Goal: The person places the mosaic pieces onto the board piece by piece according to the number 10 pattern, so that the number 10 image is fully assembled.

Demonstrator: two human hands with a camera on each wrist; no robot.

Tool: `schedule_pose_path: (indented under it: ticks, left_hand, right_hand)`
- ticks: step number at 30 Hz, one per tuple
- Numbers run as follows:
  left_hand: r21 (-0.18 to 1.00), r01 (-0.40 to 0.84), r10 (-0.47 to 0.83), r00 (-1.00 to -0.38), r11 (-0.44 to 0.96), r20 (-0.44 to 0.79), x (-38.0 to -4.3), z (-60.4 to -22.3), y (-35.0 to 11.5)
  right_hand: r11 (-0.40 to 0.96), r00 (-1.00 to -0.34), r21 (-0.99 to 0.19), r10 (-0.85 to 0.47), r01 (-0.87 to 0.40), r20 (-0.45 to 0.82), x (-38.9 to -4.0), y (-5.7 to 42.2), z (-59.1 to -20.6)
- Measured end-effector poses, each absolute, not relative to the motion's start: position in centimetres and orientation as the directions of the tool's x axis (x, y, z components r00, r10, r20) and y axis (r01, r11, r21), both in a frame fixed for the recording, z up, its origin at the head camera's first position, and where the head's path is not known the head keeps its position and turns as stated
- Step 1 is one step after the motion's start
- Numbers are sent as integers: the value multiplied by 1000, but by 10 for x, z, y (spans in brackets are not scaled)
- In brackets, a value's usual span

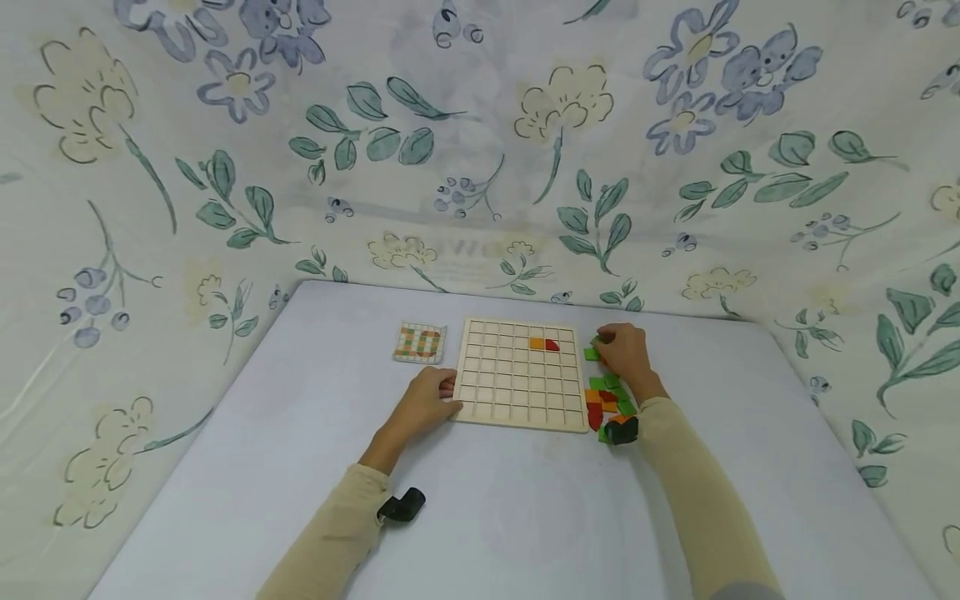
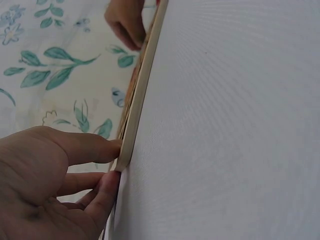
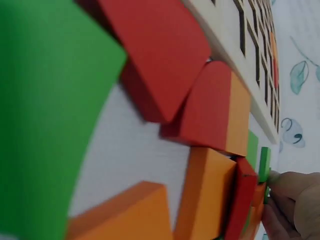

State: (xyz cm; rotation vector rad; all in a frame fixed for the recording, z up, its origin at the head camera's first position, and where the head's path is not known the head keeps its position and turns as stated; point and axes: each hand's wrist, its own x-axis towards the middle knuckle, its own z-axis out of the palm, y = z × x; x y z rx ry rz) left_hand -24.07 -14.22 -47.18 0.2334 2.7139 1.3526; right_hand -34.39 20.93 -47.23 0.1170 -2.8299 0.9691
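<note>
A wooden grid board [image 1: 517, 386] lies flat on the white table. An orange square block [image 1: 537, 343] and a red block with a curved side [image 1: 552, 345] sit side by side in its upper cells. At the near-left corner, my left hand [image 1: 426, 402] grips the board's edge between thumb and fingers. Right of the board, my right hand [image 1: 626, 350] pinches a small green block [image 1: 597, 340] at the far end of the loose blocks; the fingers partly hide it. Close in the right wrist view lie red blocks [image 3: 160, 55], orange blocks [image 3: 210, 195] and a large green block [image 3: 50, 100].
A small pattern card [image 1: 420, 343] with a green and orange design lies left of the board. More loose blocks [image 1: 611, 382] lie along the board's right side. Behind the white table [image 1: 510, 508] hangs a flowered cloth [image 1: 480, 150]. Each wrist wears a black camera [image 1: 405, 505].
</note>
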Motion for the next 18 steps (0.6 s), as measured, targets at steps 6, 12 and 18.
schedule_pose_path:
  ticks: [6,12,18]
  left_hand:
    - [798,88,177,-984,596,-25,-240,-469,-142]
    - [800,78,169,-985,595,-29,-239,-468,-141]
    - [795,72,166,-985,603,-37,-240,-471,-141]
  right_hand:
    - [790,-987,-601,-29,-121,161,-346,210,-473]
    - [825,-985,-543,-98,-159,140,-346,209,-470]
    - [817,-982,-546,-129,-184,138,-345,211,-470]
